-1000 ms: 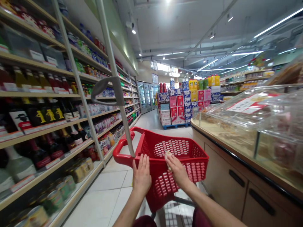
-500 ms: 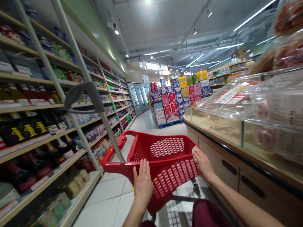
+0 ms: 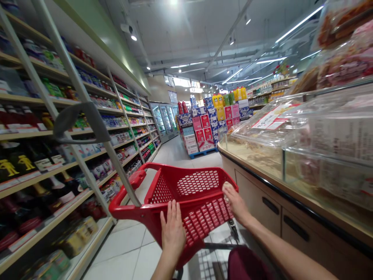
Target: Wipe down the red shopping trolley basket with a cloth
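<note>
**Along the near side of the red cart (image 3: 153,219), one hand braces and the other bears on a pale wad (image 3: 226,186)**

In the aisle, between the bottle-lined shelves (image 3: 96,186) and the wooden counter (image 3: 247,186), the cart stands just ahead of the person, its grey pole (image 3: 121,173) rising at the left end. The left hand (image 3: 173,231) is spread flat against the near wall, fingers up toward the rim (image 3: 201,200) — it grips nothing and seems to serve as a steadying palm. The right hand (image 3: 235,200) has its fingers closed over the pale wad, perhaps a cloth, though it is too small to tell, at the right end of that rim.

To do this well, I would keep the left palm firm but light, since a wheel (image 3: 233,229) shows beneath and a hard push could roll the cart away. The wad is best kept bunched under the fingertips, so that it, not bare skin, meets the plastic — the holes in the wall below could snag a loose edge. Even pressure around the corner probably matters most, and the right wrist wants care, with the counter just beyond.
</note>
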Demonstrator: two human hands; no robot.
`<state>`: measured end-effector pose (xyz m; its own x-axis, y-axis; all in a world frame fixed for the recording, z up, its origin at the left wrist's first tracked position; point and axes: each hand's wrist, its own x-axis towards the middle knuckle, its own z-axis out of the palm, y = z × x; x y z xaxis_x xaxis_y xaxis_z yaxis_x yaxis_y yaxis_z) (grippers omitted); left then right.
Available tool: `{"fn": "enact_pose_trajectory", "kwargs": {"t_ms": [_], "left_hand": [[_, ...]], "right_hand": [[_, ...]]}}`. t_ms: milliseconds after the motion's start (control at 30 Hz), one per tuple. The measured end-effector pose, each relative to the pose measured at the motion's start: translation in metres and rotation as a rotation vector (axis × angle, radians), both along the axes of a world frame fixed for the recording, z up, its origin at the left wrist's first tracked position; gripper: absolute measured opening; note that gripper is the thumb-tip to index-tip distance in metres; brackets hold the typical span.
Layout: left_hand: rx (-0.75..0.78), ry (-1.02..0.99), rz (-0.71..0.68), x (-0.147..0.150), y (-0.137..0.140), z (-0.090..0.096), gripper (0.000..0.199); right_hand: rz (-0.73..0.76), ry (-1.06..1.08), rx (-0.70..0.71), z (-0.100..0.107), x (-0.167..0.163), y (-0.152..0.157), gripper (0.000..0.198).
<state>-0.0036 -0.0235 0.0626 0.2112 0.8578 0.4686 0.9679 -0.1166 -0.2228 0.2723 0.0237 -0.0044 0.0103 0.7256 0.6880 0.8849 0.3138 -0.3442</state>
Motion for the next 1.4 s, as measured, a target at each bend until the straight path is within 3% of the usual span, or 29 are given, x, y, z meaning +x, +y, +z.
{"fn": "enact_pose_trajectory", "kwargs": {"t_ms": [67, 133, 267, 333, 467, 533, 700, 767, 900, 967, 1033, 1100, 1300, 1400], "left_hand": [[0.0, 0.013, -0.008, 0.0, 0.0, 0.0, 0.067], [-0.005, 0.029, -0.017, -0.002, -0.001, -0.001, 0.067], [0.002, 0.017, -0.007, -0.001, -0.003, -0.003, 0.068], [0.016, 0.003, 0.005, 0.001, -0.002, -0.005, 0.068], [0.005, 0.015, -0.002, -0.001, -0.002, -0.004, 0.067], [0.0, 0.026, -0.007, -0.002, -0.003, -0.003, 0.068], [0.001, 0.021, 0.014, 0.0, -0.004, -0.006, 0.07], [0.006, 0.018, 0.023, 0.002, -0.004, -0.006, 0.07], [-0.007, 0.031, 0.013, 0.001, -0.004, -0.004, 0.067], [-0.015, 0.033, 0.007, 0.0, -0.004, -0.003, 0.067], [-0.014, 0.027, 0.004, 0.001, -0.004, -0.005, 0.069], [-0.005, 0.013, 0.008, 0.003, -0.003, -0.006, 0.071], [-0.014, 0.01, -0.008, 0.003, -0.006, -0.002, 0.068], [-0.015, 0.002, -0.015, 0.004, -0.006, -0.002, 0.07]], "right_hand": [[0.169, -0.065, 0.06, 0.002, -0.014, -0.001, 0.053], [0.211, -0.063, 0.08, 0.0, -0.013, 0.0, 0.051], [-0.078, 0.127, 0.035, -0.008, 0.013, 0.007, 0.051], [-0.092, 0.15, 0.044, -0.009, 0.005, 0.007, 0.055], [0.234, -0.007, 0.137, -0.006, -0.039, -0.002, 0.055], [0.303, -0.053, 0.142, -0.006, -0.039, -0.005, 0.052], [-0.091, 0.151, 0.082, -0.011, -0.002, 0.001, 0.054], [-0.045, 0.133, 0.078, -0.009, -0.013, 0.0, 0.056], [0.276, -0.051, 0.119, -0.002, -0.041, -0.006, 0.053], [0.211, -0.029, 0.116, -0.002, -0.03, -0.005, 0.05], [0.005, 0.073, 0.098, -0.004, -0.014, -0.003, 0.05], [-0.102, 0.136, 0.082, -0.006, -0.01, -0.002, 0.053], [0.305, -0.034, 0.116, -0.001, -0.055, -0.013, 0.054], [0.137, 0.07, 0.113, -0.002, -0.041, -0.01, 0.056]]}}
